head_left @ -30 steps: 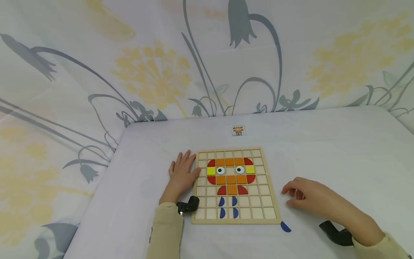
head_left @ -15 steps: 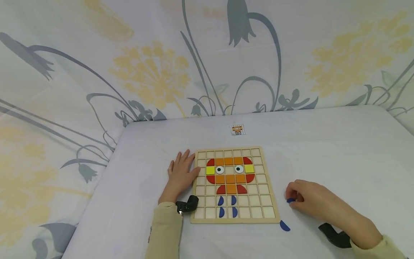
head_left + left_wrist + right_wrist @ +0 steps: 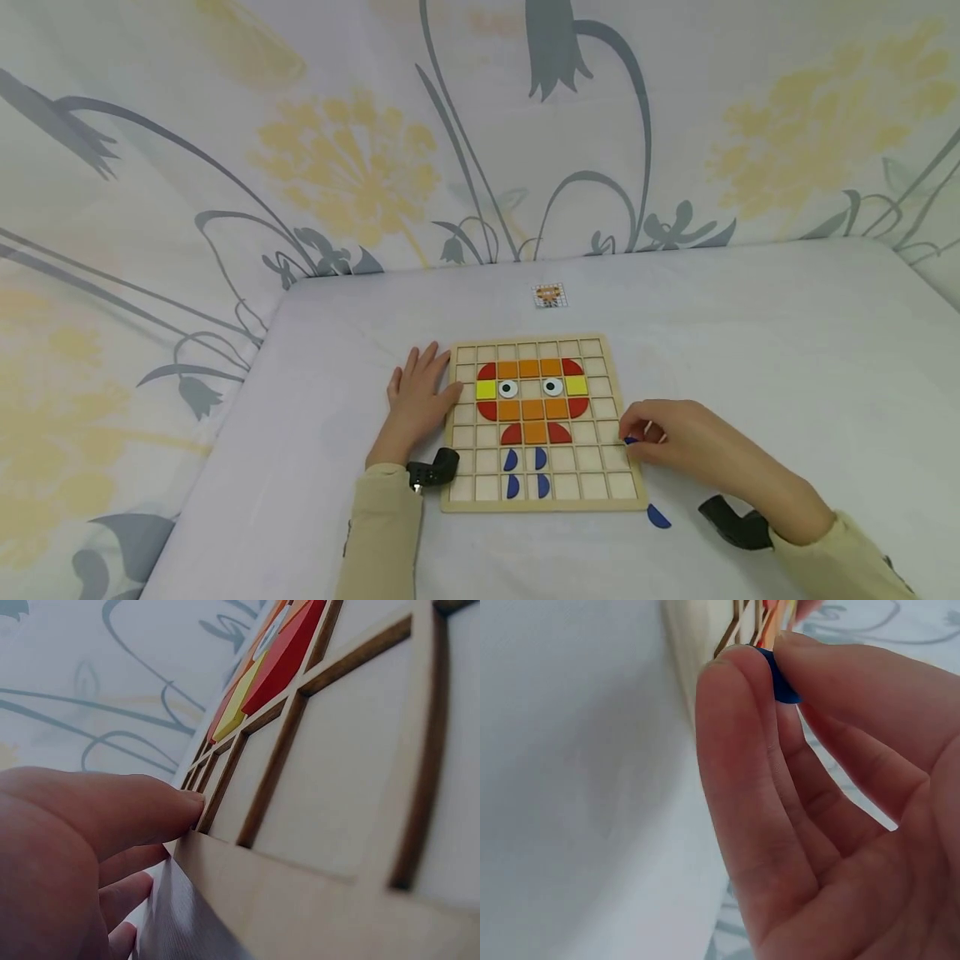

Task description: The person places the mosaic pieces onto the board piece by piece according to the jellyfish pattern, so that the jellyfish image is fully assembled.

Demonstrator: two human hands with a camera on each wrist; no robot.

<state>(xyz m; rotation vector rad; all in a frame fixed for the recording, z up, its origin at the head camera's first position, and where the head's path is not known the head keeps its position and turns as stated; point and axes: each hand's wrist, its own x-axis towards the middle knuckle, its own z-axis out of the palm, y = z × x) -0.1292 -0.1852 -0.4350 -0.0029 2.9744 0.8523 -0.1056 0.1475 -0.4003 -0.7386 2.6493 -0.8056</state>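
My left hand (image 3: 415, 410) lies beside a wooden grid board (image 3: 555, 506), fingers spread on the sheet. Its thumb (image 3: 161, 806) rests on the board's left rim in the left wrist view. Between thumb and fingertips, my right hand (image 3: 693, 437) pinches a blue half-circle tile (image 3: 784, 681) at the board's right edge; the fingers cover part of it. On the board, orange squares (image 3: 532, 409), red rounded tiles (image 3: 577, 407), yellow squares (image 3: 576, 385) and two eye tiles (image 3: 552, 386) form a figure. Several blue half-circles (image 3: 543, 486) sit in cells below.
Another blue half-circle (image 3: 658, 517) lies on the white sheet (image 3: 315, 467) just off the board's lower right corner. Behind the board is a small picture card (image 3: 550, 295) with a gridded figure. A flower-patterned cloth (image 3: 360, 167) rises behind.
The right hand has picked up a blue half-circle from the sheet and carried it left to the board's edge. The left hand stays at the board's left side.
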